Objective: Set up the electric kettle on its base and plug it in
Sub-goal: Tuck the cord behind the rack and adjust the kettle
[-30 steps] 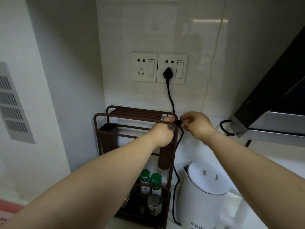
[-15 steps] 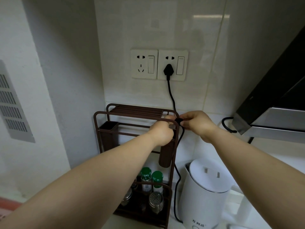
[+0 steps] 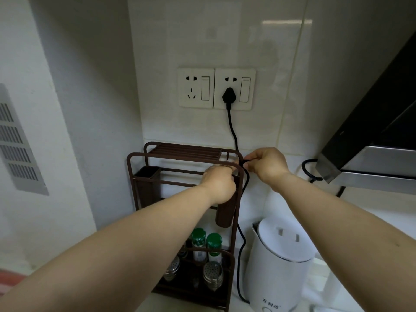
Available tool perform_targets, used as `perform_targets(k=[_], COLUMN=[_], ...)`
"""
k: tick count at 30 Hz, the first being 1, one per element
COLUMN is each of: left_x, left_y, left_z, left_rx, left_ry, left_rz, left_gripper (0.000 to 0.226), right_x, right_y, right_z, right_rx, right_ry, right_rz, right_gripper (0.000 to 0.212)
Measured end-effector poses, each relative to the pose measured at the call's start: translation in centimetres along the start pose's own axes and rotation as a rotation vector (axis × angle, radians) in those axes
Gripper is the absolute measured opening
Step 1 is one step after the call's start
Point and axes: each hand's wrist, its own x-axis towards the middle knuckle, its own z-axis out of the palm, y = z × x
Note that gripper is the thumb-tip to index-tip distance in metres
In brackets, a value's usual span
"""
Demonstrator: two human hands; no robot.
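The white kettle (image 3: pixel 279 264) stands upright on the desk (image 3: pixel 351 221) at 5 o'clock, long axis vertical, lid up, just right of the rack (image 3: pixel 139 176); its black cord (image 3: pixel 233 129) drops from the plug (image 3: pixel 229 96) in the right-hand socket (image 3: pixel 235 88) at 12 o'clock to the rack's top corner, then down beside the kettle. The right hand (image 3: pixel 265 165) pinches the cord there between its fingers, while the left hand (image 3: pixel 218 183) is curled at the rack's top rail, what it grasps hidden. Since half a second ago both hands have stayed at that corner, barely shifting.
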Motion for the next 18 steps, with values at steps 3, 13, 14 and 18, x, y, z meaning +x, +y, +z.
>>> perform_targets(k=[3, 13, 14, 18], left_x=[-0.6, -7.3, -7.9, -9.8], left_y=[0.0, 0.7, 0.7, 0.5], left_z=[-0.2, -0.2, 0.2, 3.1], left_rx=[0.104, 0.036, 0.025, -0.117], left_ry=[-0.009, 0.279, 0.253, -0.029], left_rz=[0.04, 0.048, 0.043, -0.055], left_gripper=[0.036, 0.027, 0.024, 0.021], right_x=[-0.4, -7.6, -8.5, -11.2], right_y=[0.1, 1.8, 2.5, 6.7], right_z=[0.1, -4.7, -5.2, -6.5], right_rx=[0.03, -0.022, -0.038, -0.084], right_ry=[0.002, -0.203, -0.209, -0.145], right_rz=[0.067, 0.174, 0.205, 0.341], right_gripper=[0.016, 0.015, 0.016, 0.028])
